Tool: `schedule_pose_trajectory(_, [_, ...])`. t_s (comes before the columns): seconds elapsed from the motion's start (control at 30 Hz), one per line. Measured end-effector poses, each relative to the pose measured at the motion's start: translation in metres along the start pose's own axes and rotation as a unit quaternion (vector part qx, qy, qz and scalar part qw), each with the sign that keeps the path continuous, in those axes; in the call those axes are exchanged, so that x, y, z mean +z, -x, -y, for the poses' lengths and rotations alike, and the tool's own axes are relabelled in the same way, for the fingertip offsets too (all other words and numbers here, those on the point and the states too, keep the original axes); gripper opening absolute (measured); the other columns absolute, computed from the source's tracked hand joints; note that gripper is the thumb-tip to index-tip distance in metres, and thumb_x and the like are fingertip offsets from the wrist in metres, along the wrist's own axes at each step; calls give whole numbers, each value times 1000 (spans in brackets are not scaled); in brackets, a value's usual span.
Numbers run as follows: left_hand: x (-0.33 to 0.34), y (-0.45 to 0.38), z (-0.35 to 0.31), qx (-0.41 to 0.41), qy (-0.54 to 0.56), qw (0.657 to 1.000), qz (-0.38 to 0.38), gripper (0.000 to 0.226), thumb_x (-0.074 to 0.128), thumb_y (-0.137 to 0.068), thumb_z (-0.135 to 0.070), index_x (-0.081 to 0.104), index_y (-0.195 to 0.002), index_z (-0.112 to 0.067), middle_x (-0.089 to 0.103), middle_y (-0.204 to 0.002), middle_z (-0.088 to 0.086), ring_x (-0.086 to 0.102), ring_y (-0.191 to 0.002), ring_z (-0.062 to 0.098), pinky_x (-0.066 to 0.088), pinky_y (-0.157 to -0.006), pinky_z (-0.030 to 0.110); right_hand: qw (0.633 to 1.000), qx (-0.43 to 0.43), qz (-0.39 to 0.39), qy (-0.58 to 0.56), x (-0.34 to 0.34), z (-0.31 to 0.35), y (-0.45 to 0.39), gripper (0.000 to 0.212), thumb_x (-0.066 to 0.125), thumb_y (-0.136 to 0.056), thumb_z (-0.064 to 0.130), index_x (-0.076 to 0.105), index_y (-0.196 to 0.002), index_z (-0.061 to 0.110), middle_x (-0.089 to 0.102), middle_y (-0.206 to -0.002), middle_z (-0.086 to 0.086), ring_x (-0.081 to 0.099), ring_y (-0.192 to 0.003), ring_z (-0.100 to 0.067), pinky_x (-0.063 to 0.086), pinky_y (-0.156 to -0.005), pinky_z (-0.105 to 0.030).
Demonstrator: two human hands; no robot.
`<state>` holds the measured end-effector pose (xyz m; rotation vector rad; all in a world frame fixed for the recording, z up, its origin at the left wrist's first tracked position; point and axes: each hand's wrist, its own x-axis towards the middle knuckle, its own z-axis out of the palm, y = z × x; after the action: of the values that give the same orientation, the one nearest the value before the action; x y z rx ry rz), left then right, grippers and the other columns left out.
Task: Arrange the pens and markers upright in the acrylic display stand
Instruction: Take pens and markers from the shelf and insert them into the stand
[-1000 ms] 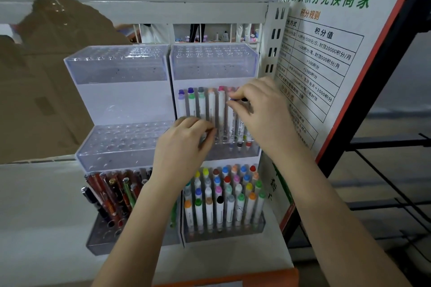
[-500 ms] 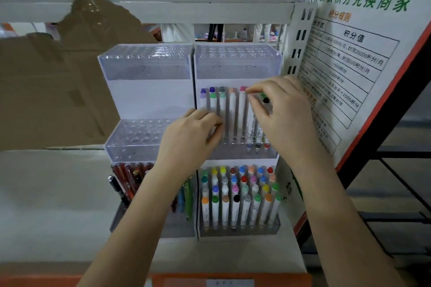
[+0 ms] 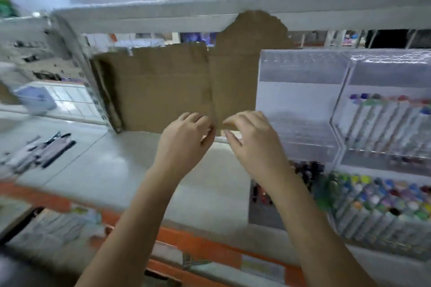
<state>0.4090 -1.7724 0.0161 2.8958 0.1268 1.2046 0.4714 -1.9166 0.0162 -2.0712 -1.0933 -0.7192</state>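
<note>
A person's two bare hands hang side by side above the pale shelf [image 3: 121, 165], in front of a sheet of brown cardboard [image 3: 163, 86] propped against the back. The left hand [image 3: 184, 140] has its fingers curled inward and the right hand [image 3: 253, 144] has thumb and fingers loosely bent; the blurred view shows nothing held in either grip, and neither touches the stock. The acrylic display stand [image 3: 300, 91] rises at the right, well apart from both hands. Its right-hand column carries white-barrelled markers [image 3: 382, 123] on the middle tier and a denser bank of coloured-cap markers [image 3: 384, 202] on the lowest tier; each has its long axis close to vertical, cap up and leaning slightly back, so the colours read from the front. The left-hand column's upper tiers look empty, while darker pens [image 3: 305, 172] show in its bottom tier, just beside the right wrist. A loose heap of dark pens [image 3: 44, 151] lies flat on the shelf at far left, long axes running roughly along the surface, not yet stood up. With the hands raised between stand and heap and apparently unloaded, the likely next job is collecting more from that heap for the vacant holes, though that is only a reading of the layout.
</note>
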Motion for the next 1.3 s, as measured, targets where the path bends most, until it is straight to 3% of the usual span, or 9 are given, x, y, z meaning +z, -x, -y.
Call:
schedule_pose_trajectory(0.1, [-15, 32, 64, -43, -23, 998, 36, 15, 56, -84, -25, 66, -75, -18, 64, -74, -4, 60, -71, 21, 35, -51, 22, 998, 14, 63, -28, 63, 44, -4, 13, 61, -84, 16, 67, -94, 9, 64, -93, -4, 56, -95, -25, 36, -81, -24])
schedule_pose_trajectory(0.23, [-28, 76, 143, -102, -38, 988, 107, 3, 69, -80, -18, 67, -78, -17, 67, -79, -1, 61, -72, 24, 37, -50, 24, 985, 18, 166, -51, 138, 97, -5, 25, 52, -94, 23, 61, -116, 13, 59, -114, -2, 48, -113, -18, 37, -90, -24])
schedule_pose_trajectory(0.4, [-29, 127, 221, -173, -59, 966, 182, 12, 60, -87, -22, 69, -86, -14, 67, -83, 3, 62, -85, 25, 44, -57, 30, 961, -11, 268, -61, 226, 149, -14, 28, 46, -96, 28, 58, -119, 17, 56, -120, 0, 42, -120, -16, 33, -93, -24])
schedule_pose_trajectory(0.57, [-24, 157, 292, -219, -89, 944, 230, 29, 40, -97, -32, 63, -110, -20, 63, -106, -1, 53, -107, 16, 44, -74, 28, 932, -15, 354, -76, 307, 186, -29, 28, 48, -96, 27, 56, -121, 17, 54, -121, 0, 43, -118, -17, 39, -92, -30])
schedule_pose_trajectory(0.9, [-14, 146, 450, -296, -104, 915, 253, 25, 42, -94, -26, 63, -92, -15, 61, -95, 0, 57, -98, 20, 46, -67, 31, 915, 3, 396, -85, 433, 234, -95, 28, 45, -96, 25, 57, -120, 18, 54, -120, -1, 50, -112, -17, 41, -89, -28])
schedule_pose_trajectory(1.0, [-5, 137, 483, -306, -86, 919, 233, 24, 46, -94, -28, 66, -98, -16, 63, -99, 1, 57, -97, 19, 42, -66, 28, 908, 23, 411, -85, 459, 244, -113, 29, 42, -96, 24, 56, -121, 17, 53, -121, -1, 50, -112, -18, 44, -89, -31])
schedule_pose_trajectory(1.3, [26, 115, 559, -254, -21, 934, 252, 21, 49, -93, -24, 64, -100, -11, 61, -100, 5, 52, -101, 24, 39, -72, 32, 909, 148, 388, -20, 509, 267, -148, 24, 44, -96, 27, 57, -107, 11, 53, -109, -5, 52, -103, -23, 42, -77, -31])
